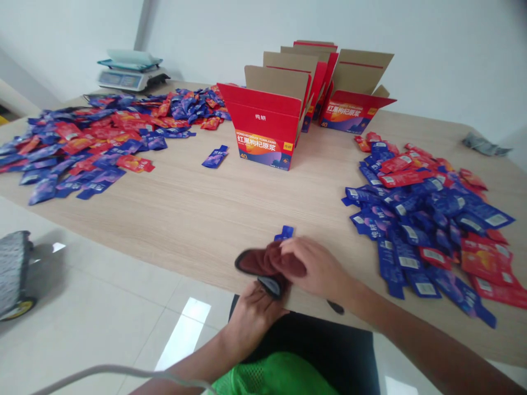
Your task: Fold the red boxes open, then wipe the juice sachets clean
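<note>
My right hand (315,266), fingers pinched, grips a brown cloth (257,261) with dark edging at the front of the table. The cloth is bunched over a blue sachet (285,233), so only the sachet's spout end shows. My left hand (257,310) rests at the table edge just below, its fingers curled against the cloth's grey-and-black part. What those fingers hold is hidden. To the right of my hands lies a pile of blue and red sachets (411,230).
A larger sachet heap (94,131) spreads across the table's left side. A lone blue sachet (215,157) lies beside an open red carton (263,126). More open cartons (349,109) stand behind. A scale (127,77) sits back left; a grey crumpled piece (486,144) lies far right.
</note>
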### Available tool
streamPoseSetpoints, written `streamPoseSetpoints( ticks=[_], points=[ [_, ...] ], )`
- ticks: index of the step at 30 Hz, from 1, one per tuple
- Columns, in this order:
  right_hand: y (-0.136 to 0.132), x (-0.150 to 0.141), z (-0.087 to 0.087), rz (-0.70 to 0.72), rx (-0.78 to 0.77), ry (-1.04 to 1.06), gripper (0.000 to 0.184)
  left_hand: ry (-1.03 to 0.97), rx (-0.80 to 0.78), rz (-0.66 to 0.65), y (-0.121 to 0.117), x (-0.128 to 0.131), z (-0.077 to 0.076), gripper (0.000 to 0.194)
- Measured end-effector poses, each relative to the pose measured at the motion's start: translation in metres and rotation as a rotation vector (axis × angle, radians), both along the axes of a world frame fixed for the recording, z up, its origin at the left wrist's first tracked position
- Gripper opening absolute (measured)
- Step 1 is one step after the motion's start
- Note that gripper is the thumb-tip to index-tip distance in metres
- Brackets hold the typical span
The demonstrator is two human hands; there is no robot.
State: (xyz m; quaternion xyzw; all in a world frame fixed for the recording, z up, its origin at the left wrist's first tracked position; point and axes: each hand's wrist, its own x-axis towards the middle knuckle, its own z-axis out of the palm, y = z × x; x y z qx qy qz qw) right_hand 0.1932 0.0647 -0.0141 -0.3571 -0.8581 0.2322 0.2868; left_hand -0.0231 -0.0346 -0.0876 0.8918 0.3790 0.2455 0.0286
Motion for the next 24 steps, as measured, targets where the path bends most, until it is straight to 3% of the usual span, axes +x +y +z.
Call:
streamPoseSetpoints(
  ticks=[3,7,11,14,17,19,21,24],
  points=[
    [-0.011,0.0,-0.02,0.12,-0.072,-0.09,0.016,-0.016,-0.02,-0.002,0.0,0.0,0.0,0.029],
    [0.026,0.009,-0.033,0.027,0.047,-0.155,0.023,0.041,0.038,-0.029,0.002,0.0,0.005,0.038],
    [0.074,0.018,-0.028,-0.137,0.159,-0.303,0.03,0.073,0.036,-0.017,0.001,0.0,0.007,0.037],
    [0.088,0.023,-0.015,-0.32,0.265,-0.268,0.029,0.078,0.013,-0.027,0.003,-0.002,0.013,0.037],
    [0.074,0.031,0.001,-0.537,0.326,0.012,0.024,0.059,-0.053,-0.078,0.012,-0.005,0.026,0.053],
    [0.052,0.038,0.007,-0.643,0.278,0.181,0.03,0.018,-0.081,-0.112,0.019,-0.007,0.033,0.061],
    [0.025,0.048,0.006,-0.722,0.188,0.275,0.034,-0.002,-0.072,-0.095,0.023,-0.006,0.037,0.058],
    [-0.011,0.064,-0.009,-0.85,0.075,0.343,0.038,0.095,-0.047,0.008,0.02,-0.001,0.034,0.057]
  ],
)
